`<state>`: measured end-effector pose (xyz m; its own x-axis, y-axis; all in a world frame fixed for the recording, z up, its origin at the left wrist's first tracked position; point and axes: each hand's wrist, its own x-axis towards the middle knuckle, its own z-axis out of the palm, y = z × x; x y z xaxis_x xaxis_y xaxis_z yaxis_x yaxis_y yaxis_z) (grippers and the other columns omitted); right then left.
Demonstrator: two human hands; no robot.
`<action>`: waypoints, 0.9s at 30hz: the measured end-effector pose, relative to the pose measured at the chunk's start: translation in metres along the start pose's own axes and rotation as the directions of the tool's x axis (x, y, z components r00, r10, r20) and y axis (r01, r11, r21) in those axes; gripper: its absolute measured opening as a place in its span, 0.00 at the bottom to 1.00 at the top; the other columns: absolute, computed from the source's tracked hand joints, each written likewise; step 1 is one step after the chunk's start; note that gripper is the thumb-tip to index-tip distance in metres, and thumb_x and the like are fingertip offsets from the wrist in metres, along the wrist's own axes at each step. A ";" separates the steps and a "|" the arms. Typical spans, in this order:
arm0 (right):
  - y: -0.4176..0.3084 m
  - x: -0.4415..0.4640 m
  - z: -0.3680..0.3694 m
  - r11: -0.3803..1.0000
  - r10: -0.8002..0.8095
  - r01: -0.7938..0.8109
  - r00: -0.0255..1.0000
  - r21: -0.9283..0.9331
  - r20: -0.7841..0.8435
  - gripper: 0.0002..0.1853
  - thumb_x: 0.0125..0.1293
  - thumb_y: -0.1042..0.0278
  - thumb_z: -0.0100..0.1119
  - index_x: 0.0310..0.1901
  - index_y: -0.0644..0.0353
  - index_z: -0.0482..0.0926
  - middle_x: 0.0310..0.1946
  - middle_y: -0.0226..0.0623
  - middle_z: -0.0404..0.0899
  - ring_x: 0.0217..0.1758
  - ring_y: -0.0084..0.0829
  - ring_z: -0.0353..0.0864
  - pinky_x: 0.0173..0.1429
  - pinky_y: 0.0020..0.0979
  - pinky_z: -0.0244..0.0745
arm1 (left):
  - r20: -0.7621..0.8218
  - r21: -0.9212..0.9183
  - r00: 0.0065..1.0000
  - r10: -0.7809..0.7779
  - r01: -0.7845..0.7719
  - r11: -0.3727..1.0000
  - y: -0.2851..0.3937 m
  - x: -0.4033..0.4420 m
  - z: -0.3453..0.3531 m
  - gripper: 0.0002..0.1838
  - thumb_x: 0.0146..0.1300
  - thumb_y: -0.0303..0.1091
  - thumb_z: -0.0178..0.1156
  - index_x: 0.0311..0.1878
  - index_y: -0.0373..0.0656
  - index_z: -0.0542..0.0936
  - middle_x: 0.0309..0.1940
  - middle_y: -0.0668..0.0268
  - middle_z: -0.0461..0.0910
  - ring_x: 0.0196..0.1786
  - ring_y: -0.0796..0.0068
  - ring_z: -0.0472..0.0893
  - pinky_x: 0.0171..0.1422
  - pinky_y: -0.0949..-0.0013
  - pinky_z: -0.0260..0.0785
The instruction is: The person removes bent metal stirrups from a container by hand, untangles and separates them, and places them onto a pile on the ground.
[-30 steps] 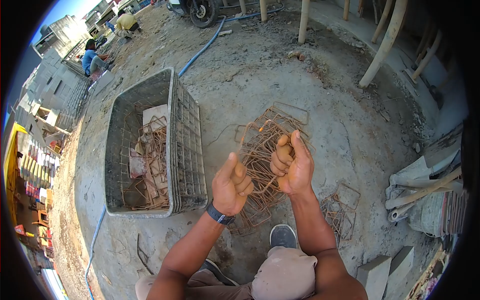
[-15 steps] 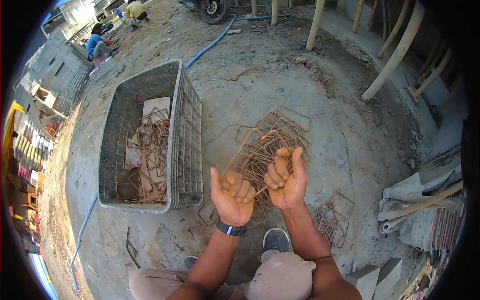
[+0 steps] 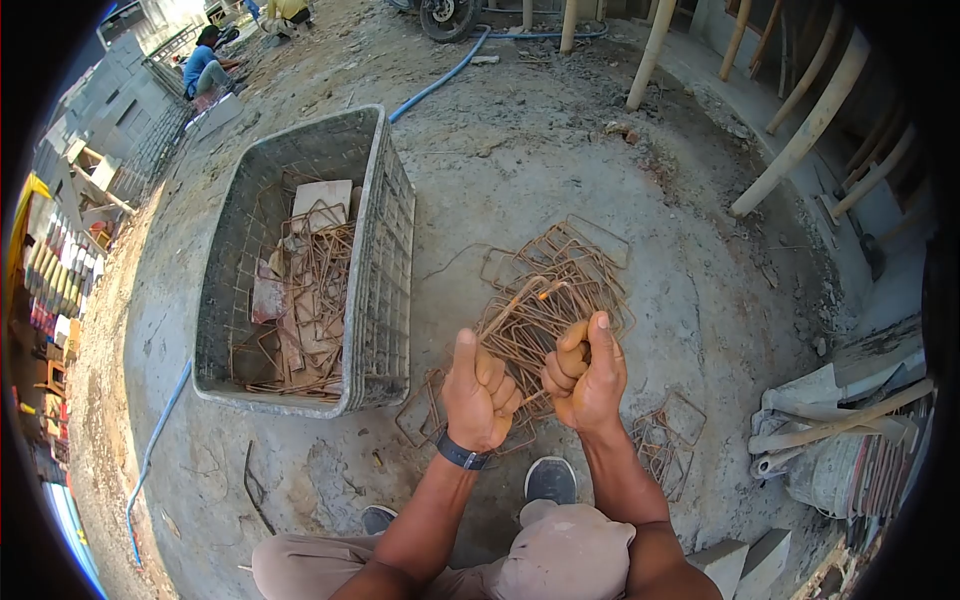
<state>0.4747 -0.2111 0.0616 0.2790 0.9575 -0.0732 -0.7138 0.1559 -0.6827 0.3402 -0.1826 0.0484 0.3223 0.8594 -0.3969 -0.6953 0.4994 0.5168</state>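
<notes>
My left hand (image 3: 480, 398), with a dark band at its wrist, is closed on one side of a rusty bent-steel stirrup (image 3: 537, 399). My right hand (image 3: 585, 378) grips the other side, its fingers curled and thumb up. Part of this stirrup is hidden by my fingers, and its far end blends into what lies behind. Beneath and beyond both hands, a tangled pile of similar rusty stirrups (image 3: 577, 246) lies on the concrete floor. A smaller bunch of stirrups (image 3: 664, 446) rests to the right of my right forearm.
A grey plastic crate (image 3: 388, 290) holding rusty stirrups and flat scraps stands at left. Concrete blocks (image 3: 765, 562) lie near my right knee. Wooden poles (image 3: 805, 130) slant at upper right. A blue hose (image 3: 440, 76) runs behind the crate. A person in blue (image 3: 203, 72) crouches far left.
Both hands, still gripping the stirrup, have turned slightly, with the left thumb now more upright and the hands a little further right. The whole view has shifted slightly.
</notes>
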 end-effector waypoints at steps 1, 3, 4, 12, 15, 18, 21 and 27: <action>-0.002 -0.002 0.002 0.999 0.004 -0.004 1.000 -0.039 0.006 0.25 0.83 0.44 0.40 0.33 0.55 0.72 0.14 0.19 0.48 0.13 0.16 0.44 0.18 0.26 0.42 | -0.009 0.000 1.000 -0.012 0.012 1.000 0.000 -0.001 0.001 0.31 0.79 0.61 0.46 0.20 0.54 0.60 0.13 0.78 0.48 0.13 0.83 0.44 0.16 0.72 0.38; -0.007 -0.001 0.002 0.997 0.042 -0.041 0.999 -0.069 0.012 0.25 0.83 0.43 0.41 0.32 0.54 0.71 0.14 0.19 0.48 0.13 0.16 0.43 0.18 0.26 0.41 | 0.003 0.012 1.000 0.004 -0.004 1.000 -0.002 -0.005 0.003 0.31 0.79 0.60 0.46 0.20 0.54 0.60 0.13 0.78 0.48 0.13 0.83 0.44 0.16 0.72 0.38; -0.012 0.003 0.000 0.996 0.072 -0.072 0.997 -0.061 0.010 0.25 0.82 0.43 0.41 0.32 0.54 0.71 0.14 0.19 0.48 0.13 0.16 0.43 0.18 0.26 0.41 | 0.027 0.024 0.999 0.029 -0.030 0.999 -0.004 -0.007 0.004 0.31 0.79 0.60 0.46 0.20 0.54 0.60 0.13 0.78 0.48 0.13 0.82 0.44 0.16 0.72 0.38; -0.020 0.006 -0.009 0.980 0.177 -0.175 0.984 -0.099 0.009 0.25 0.82 0.45 0.43 0.31 0.55 0.70 0.14 0.20 0.49 0.13 0.16 0.45 0.18 0.27 0.43 | -0.016 0.040 0.999 -0.034 0.035 0.999 -0.008 -0.008 0.007 0.31 0.79 0.59 0.46 0.19 0.54 0.59 0.13 0.77 0.49 0.13 0.82 0.44 0.16 0.72 0.38; -0.021 0.007 -0.016 0.967 0.220 -0.219 0.976 -0.131 -0.006 0.25 0.82 0.45 0.44 0.30 0.54 0.69 0.14 0.20 0.49 0.13 0.16 0.45 0.18 0.27 0.44 | -0.014 0.061 0.998 -0.059 0.060 0.996 -0.011 -0.009 0.006 0.31 0.79 0.59 0.47 0.19 0.54 0.59 0.12 0.77 0.49 0.13 0.82 0.45 0.17 0.72 0.39; -0.025 0.006 -0.022 0.948 0.263 -0.261 0.965 -0.182 -0.017 0.25 0.81 0.44 0.46 0.29 0.54 0.69 0.14 0.20 0.50 0.14 0.17 0.46 0.19 0.27 0.44 | -0.011 0.105 0.997 -0.080 0.081 0.991 -0.015 -0.009 0.007 0.32 0.79 0.59 0.47 0.18 0.53 0.59 0.12 0.76 0.49 0.13 0.81 0.46 0.16 0.71 0.40; -0.029 0.007 -0.028 0.927 0.312 -0.320 0.948 -0.194 -0.071 0.25 0.81 0.44 0.47 0.29 0.55 0.69 0.14 0.21 0.51 0.14 0.17 0.47 0.19 0.27 0.45 | 0.015 0.151 0.996 -0.083 0.080 0.985 -0.023 -0.009 0.005 0.32 0.79 0.59 0.47 0.18 0.53 0.58 0.12 0.76 0.50 0.13 0.81 0.47 0.16 0.71 0.41; -0.030 0.000 -0.038 0.900 0.348 -0.360 0.933 -0.247 -0.092 0.25 0.80 0.43 0.48 0.29 0.54 0.69 0.14 0.20 0.51 0.14 0.17 0.48 0.19 0.27 0.47 | -0.009 0.169 0.989 -0.150 0.150 0.974 -0.033 -0.010 0.000 0.32 0.79 0.58 0.47 0.18 0.53 0.59 0.12 0.76 0.51 0.13 0.81 0.47 0.16 0.72 0.41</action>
<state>0.5206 -0.2248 0.0547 0.0707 0.9252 -0.3727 -0.5838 -0.2646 -0.7676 0.3606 -0.2077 0.0353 0.4173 0.7736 -0.4769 -0.5208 0.6336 0.5721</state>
